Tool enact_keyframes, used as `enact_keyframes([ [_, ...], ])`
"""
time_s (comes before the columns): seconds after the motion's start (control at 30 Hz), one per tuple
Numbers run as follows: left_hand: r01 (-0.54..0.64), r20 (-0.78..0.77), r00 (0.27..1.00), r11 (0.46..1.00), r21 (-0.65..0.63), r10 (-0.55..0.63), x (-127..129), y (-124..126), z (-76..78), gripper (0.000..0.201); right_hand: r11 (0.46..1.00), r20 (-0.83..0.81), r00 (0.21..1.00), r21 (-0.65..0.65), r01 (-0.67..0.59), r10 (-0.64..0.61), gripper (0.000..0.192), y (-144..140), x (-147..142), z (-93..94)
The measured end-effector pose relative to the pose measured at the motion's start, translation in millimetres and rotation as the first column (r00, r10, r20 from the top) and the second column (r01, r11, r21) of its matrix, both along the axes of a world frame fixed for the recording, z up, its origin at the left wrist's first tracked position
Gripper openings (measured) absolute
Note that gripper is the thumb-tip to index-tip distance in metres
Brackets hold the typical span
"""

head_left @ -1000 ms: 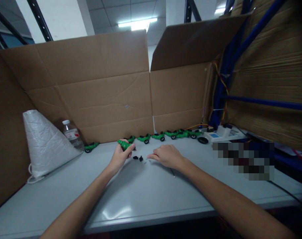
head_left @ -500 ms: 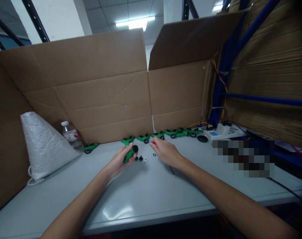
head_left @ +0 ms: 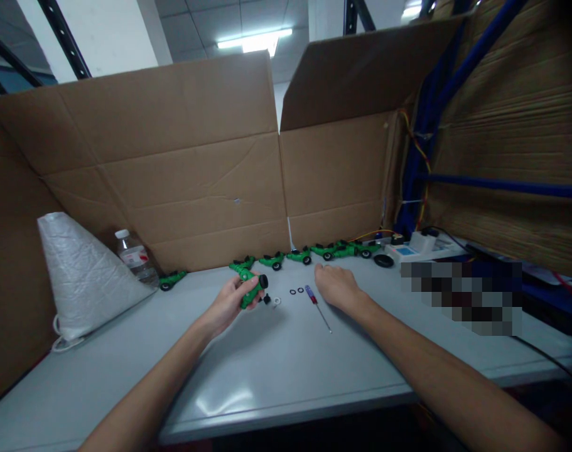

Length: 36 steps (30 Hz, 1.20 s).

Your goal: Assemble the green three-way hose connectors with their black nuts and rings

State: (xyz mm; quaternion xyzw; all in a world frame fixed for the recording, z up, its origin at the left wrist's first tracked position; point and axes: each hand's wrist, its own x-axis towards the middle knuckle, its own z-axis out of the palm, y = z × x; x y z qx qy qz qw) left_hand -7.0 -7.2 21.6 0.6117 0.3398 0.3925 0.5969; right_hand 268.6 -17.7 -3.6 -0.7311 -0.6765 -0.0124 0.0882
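Both forearms bare, reaching forward from bottom edge, converging toward centre. Left hand (head_left: 230,300) palm up-ish, fingers curled closed in grip, thumb on top. Right hand (head_left: 336,285) palm down, knuckles up, fingers loosely curled under, holding nothing visible. 2 hands well apart.

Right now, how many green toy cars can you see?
About 7: one in the left hand, one by the water bottle, and roughly five lined along the cardboard wall; those at the right end overlap, so the count is uncertain.
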Motion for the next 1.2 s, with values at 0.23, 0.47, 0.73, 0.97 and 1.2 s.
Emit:
enact_keyframes([
  [0.23,-0.024,-0.153,0.986,0.954,0.298,0.072,8,1,-9.6,0.057,0.844,-0.371,0.769,0.36,-0.398,0.52,0.03,-18,-45,7.7],
  [0.47,0.151,-0.218,0.971,0.951,0.27,-0.092,1,2,-8.8,0.048,0.759,-0.603,0.46,0.517,-0.396,0.652,0.016,-29,-70,-9.2],
  [0.73,0.156,-0.177,0.977,0.968,0.195,-0.121,1,7,-12.7,0.047,0.537,-0.332,0.448,0.689,-0.487,0.83,0.023,-32,-65,-2.8],
  [0.97,0.123,-0.216,0.974,0.962,0.245,-0.07,1,10,-16.0,0.048,0.636,-0.432,0.496,0.669,-0.383,0.753,0.006,-35,-68,-1.0],
  [1.2,0.17,-0.245,0.964,0.951,0.26,-0.105,4,1,-8.3,0.047,0.775,-0.621,0.465,0.506,-0.378,0.632,0.021,-29,-65,-3.3],
])
